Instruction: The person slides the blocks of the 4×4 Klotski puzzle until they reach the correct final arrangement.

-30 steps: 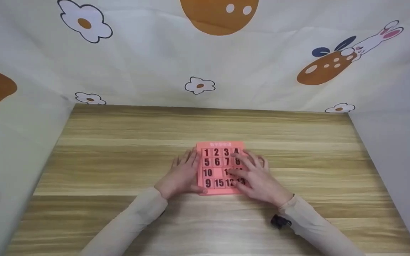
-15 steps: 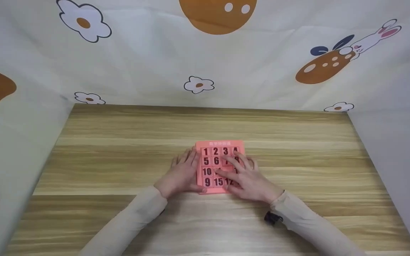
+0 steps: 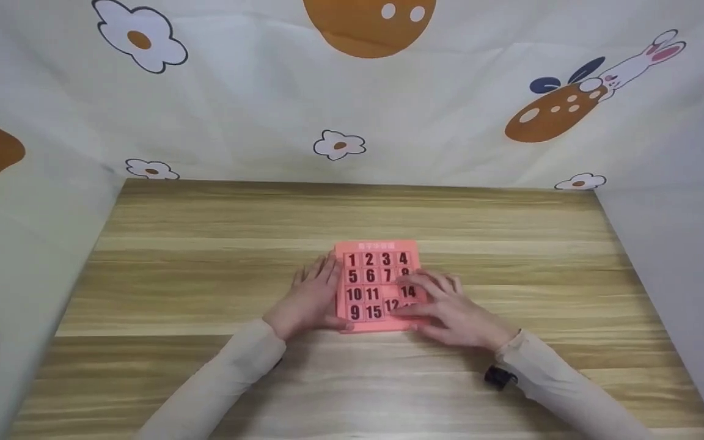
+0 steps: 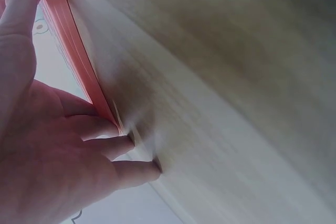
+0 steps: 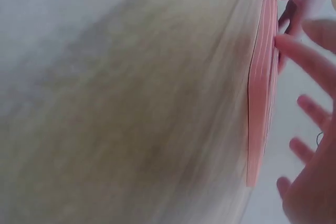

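Observation:
A pink sliding number puzzle point(image 3: 379, 327) lies flat on the wooden table, its numbered tiles face up. My left hand point(image 3: 310, 299) lies along its left side, fingers straight, with the thumb at the near left corner. The left wrist view shows that hand's fingers against the puzzle's pink side edge point(image 4: 79, 59). From the right, my right hand point(image 3: 459, 315) reaches over the board, a fingertip on the tile marked 12 point(image 3: 391, 304). That tile sits partway up into the gap above it. Right-hand fingers partly cover the 8 and the lower right tile.
The wood-grain table point(image 3: 217, 238) extends around the puzzle on all sides. Behind it rises a pale cloth wall point(image 3: 236, 116) printed with flowers, orange shapes and a rabbit; similar walls stand left and right. A small black device point(image 3: 500, 377) sits at the right wrist.
The 11 tile has slid left into the earlier gap. My right hand moved left with it, then back right, and the 12 tile has shifted partly upward. My left hand stays in place.

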Available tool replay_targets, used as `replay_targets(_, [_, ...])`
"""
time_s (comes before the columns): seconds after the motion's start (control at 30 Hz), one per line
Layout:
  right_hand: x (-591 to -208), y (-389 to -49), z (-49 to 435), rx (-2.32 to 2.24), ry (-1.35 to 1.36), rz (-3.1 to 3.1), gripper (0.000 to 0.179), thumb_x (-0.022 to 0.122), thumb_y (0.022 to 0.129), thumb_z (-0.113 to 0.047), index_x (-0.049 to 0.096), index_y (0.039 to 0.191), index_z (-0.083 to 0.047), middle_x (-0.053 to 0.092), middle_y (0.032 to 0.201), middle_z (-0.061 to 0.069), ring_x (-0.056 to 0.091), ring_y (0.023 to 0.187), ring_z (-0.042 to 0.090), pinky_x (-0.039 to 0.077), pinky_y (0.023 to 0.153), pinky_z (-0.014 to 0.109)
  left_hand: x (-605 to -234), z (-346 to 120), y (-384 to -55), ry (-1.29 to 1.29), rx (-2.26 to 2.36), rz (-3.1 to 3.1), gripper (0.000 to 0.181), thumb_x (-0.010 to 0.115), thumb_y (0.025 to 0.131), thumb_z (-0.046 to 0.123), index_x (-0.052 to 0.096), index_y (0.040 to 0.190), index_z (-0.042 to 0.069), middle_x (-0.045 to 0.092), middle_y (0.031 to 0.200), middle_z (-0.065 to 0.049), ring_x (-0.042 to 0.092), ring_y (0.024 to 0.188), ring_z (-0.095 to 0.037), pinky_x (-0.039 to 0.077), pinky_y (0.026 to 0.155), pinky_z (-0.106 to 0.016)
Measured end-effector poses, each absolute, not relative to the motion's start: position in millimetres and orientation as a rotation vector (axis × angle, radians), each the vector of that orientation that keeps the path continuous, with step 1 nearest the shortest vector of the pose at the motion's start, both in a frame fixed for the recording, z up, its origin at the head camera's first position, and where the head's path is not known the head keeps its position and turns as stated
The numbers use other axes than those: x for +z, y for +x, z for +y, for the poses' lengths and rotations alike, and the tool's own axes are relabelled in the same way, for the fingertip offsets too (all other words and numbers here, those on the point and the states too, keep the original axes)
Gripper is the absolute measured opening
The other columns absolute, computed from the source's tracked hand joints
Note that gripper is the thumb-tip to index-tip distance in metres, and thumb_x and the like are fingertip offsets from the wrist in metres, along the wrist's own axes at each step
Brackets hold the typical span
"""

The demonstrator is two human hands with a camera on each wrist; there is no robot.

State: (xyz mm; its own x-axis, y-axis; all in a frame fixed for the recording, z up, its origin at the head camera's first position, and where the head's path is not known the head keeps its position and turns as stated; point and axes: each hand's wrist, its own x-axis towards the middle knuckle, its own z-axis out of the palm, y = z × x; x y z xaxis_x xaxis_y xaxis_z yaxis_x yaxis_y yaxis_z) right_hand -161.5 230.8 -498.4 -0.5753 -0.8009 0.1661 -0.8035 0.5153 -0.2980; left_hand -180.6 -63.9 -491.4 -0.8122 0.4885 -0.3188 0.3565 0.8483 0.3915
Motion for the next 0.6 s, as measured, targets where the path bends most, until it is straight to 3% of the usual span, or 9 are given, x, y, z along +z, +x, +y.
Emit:
replay_targets(0.23, [-497.9, -161.6, 232.1, 0.441, 1.319, -2.838, 0.046, 0.058, 0.095, -0.035, 0.054, 0.140, -0.028, 0.024, 0.156, 0.014, 0.023, 0.136, 0.046, 0.022, 0.102, 0.068, -491.6, -63.6, -179.8, 0.647, 0.455, 2.603, 0.122, 0.076, 0.072, 0.059, 0.007, 0.153, -0.002, 0.000, 0.159, -0.019, 0.000, 0.145, -0.036, 0.005, 0.113, -0.059])
replay_targets(0.6, [-497.1, -156.5, 251.9, 0.537, 1.240, -2.776, 0.047, 0.065, 0.090, -0.027, 0.057, 0.136, -0.017, 0.031, 0.151, 0.019, 0.027, 0.135, 0.042, 0.023, 0.102, 0.065, -490.4, -65.1, -180.5, 0.624, 0.461, 2.595, 0.123, 0.076, 0.072, 0.059, 0.006, 0.153, -0.002, -0.002, 0.159, -0.018, -0.002, 0.145, -0.034, 0.004, 0.114, -0.057])
